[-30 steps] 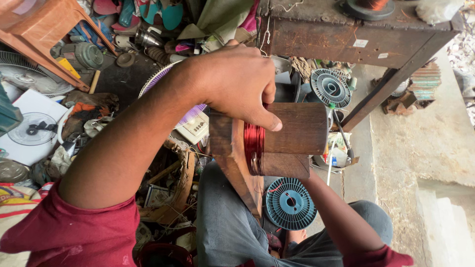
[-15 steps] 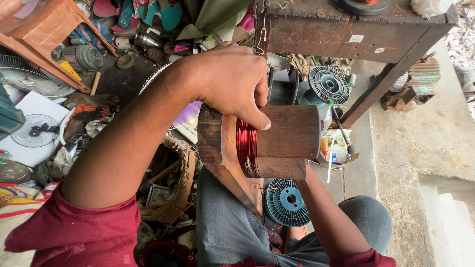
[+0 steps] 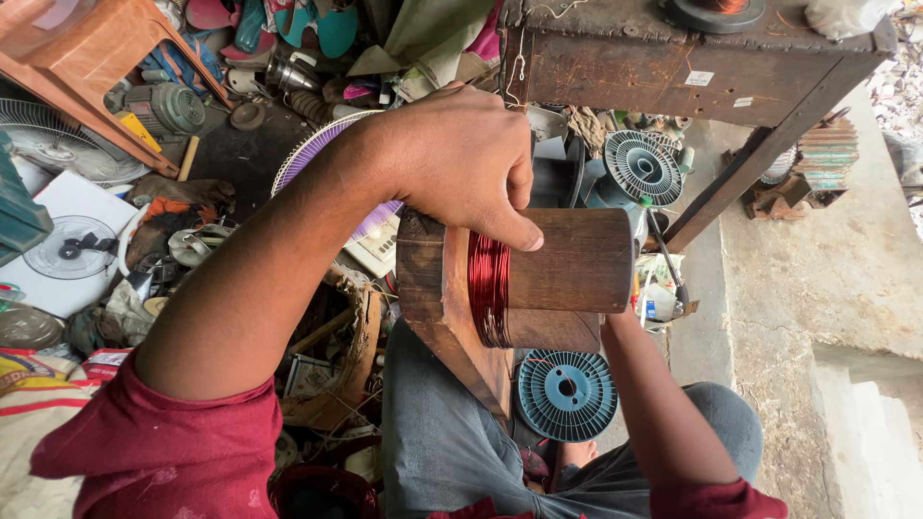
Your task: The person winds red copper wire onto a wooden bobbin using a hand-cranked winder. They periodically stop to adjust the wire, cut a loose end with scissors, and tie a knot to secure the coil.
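Note:
My left hand (image 3: 461, 159) lies over the top of a wooden winding former (image 3: 567, 259), fingers curled down onto it. One fingertip touches the band of red copper wire (image 3: 488, 288) wound around the former next to its flat wooden end board (image 3: 452, 317). My right forearm (image 3: 663, 404) reaches up from below behind the former. The right hand itself is hidden by the wood. The former sits above my lap in grey trousers (image 3: 452, 442).
A blue plastic spool (image 3: 567, 394) lies below the former, and a second spool (image 3: 644, 165) lies near a dark worn table (image 3: 692, 58). Fan grilles (image 3: 72, 245), a motor (image 3: 173, 108), an orange stool (image 3: 77, 58) and scrap crowd the left. A concrete step (image 3: 846, 288) is on the right.
The wooden former has turned a little under my left hand, its end board at a new angle. The left hand stays on top with the finger at the wire.

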